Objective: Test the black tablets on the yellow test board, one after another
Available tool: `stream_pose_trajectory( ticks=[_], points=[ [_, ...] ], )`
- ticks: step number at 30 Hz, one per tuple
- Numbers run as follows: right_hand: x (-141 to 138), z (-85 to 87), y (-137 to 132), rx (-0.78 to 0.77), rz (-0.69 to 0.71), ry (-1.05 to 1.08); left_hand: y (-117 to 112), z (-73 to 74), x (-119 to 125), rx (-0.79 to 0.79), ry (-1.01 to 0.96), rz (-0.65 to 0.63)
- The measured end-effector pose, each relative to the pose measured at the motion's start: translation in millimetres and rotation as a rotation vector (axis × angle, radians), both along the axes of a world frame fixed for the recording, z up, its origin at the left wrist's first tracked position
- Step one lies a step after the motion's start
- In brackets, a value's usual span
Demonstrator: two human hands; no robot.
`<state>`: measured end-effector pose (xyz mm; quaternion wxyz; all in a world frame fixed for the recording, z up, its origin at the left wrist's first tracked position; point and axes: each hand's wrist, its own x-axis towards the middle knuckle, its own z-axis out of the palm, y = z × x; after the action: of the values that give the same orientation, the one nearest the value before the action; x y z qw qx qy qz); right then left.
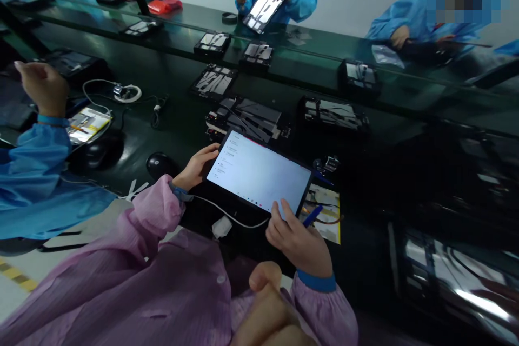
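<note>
A tablet (259, 175) with a lit white list screen is tilted up in front of me. My left hand (197, 168) is closed round its left edge. At the lower right corner, my right hand (298, 238) rests its fingertips at the screen. A blue pen (312, 216) sticks out from behind my right hand, apparently tucked in it; the thumb is hidden. A white cable (227, 215) runs below the tablet. Under its right end lies a yellow-edged printed sheet (330, 211). A crumpled white scrap (221, 227) is near the lower edge.
Behind the tablet stand opened devices (247, 116) with exposed inner parts, and another (334, 113) to the right. A black mouse (159, 165) sits left. A co-worker's blue sleeve (44, 157) reaches in at left. Across the bench, a person holds an opened tablet (263, 8).
</note>
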<state>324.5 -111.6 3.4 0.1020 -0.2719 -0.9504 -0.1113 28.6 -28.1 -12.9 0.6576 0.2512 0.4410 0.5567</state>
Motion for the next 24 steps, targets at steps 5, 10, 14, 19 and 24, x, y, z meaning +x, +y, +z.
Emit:
stream_pose_trajectory(
  ticks=[5, 10, 14, 19, 24],
  points=[
    [1, -5.7, -2, 0.254, -0.196, -0.127, 0, 4.3, 2, -0.009, -0.014, -0.013],
    [2, -3.9, -4, 0.297, -0.280, -0.138, 0, 5.1, 2, 0.003, -0.033, -0.037],
    [8, -9.9, -6, 0.136, -0.371, 0.042, 0, 3.7, 2, -0.007, -0.031, -0.023],
    [22, -20.9, -3, -0.037, -0.456, 0.217, -1, 4.6, 3, -0.025, -0.031, 0.004],
    [24, -13.6, 2, -0.044, -0.479, 0.174, -3, 6.5, 4, -0.038, -0.025, 0.011]
  ],
)
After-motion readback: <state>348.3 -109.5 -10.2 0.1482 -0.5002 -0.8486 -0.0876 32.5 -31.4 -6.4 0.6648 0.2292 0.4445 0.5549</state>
